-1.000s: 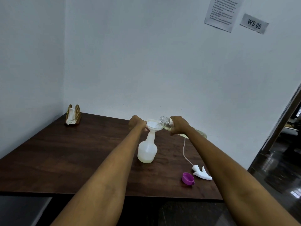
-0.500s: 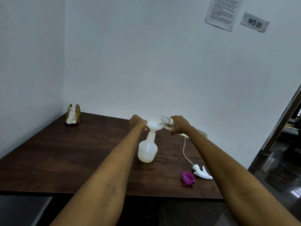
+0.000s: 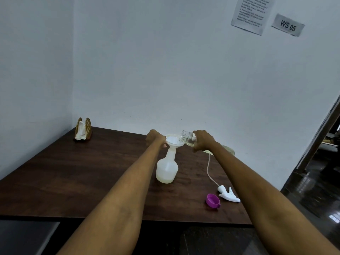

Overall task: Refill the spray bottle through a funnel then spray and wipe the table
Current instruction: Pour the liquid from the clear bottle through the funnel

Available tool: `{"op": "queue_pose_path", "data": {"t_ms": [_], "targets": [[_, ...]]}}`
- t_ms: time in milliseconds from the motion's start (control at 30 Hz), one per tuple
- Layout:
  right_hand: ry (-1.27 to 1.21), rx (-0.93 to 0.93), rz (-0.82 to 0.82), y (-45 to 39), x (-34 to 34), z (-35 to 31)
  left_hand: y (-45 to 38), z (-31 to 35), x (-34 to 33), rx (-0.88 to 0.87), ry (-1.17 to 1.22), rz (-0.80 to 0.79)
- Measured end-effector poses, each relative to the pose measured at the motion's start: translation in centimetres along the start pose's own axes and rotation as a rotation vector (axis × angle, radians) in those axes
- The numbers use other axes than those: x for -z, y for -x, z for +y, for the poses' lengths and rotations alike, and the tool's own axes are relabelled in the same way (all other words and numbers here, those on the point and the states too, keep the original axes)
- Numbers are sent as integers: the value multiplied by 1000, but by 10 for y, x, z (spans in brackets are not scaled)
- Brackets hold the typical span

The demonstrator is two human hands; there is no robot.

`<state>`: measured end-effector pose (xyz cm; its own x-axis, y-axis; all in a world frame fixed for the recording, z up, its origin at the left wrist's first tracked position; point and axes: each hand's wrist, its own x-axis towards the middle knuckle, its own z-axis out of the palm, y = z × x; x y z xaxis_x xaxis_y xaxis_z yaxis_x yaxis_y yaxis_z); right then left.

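on the dark wooden table (image 3: 77, 173), pouring goes on as half a second ago.
left hand (image 3: 155, 138) still grips the white funnel (image 3: 173, 141) in the upright translucent spray bottle (image 3: 167, 170); right hand (image 3: 202, 140) keeps the clear refill bottle (image 3: 187, 138) tilted over it.

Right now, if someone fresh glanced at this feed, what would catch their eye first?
Mid-table, the right hand tips a clear plastic refill bottle over a white plastic funnel, which the left hand steadies in the neck of a translucent white spray bottle. Near the front right edge lie a purple round cap and the white trigger sprayer head with its tube.
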<state>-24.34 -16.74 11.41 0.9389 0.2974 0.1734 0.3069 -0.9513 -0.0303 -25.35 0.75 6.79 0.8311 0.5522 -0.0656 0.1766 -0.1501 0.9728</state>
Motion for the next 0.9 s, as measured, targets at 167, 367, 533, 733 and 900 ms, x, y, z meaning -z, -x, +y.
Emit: {"op": "queue_pose_path", "data": {"t_ms": [167,367,533,733,900], "targets": [[5,-3,-2,1,0,0,2,1,1,-3,0,1],[-2,-3,4,1,0,0,2,1,1,-2,-12,0],[6,-2,7,1,-1,-2,6,2,2,-5,-20,-12],[12,-3,7,1,0,-1,5,2,2,-8,-37,-20],[14,-5,-2,1,0,-1,5,1,3,-5,-40,-21]]}}
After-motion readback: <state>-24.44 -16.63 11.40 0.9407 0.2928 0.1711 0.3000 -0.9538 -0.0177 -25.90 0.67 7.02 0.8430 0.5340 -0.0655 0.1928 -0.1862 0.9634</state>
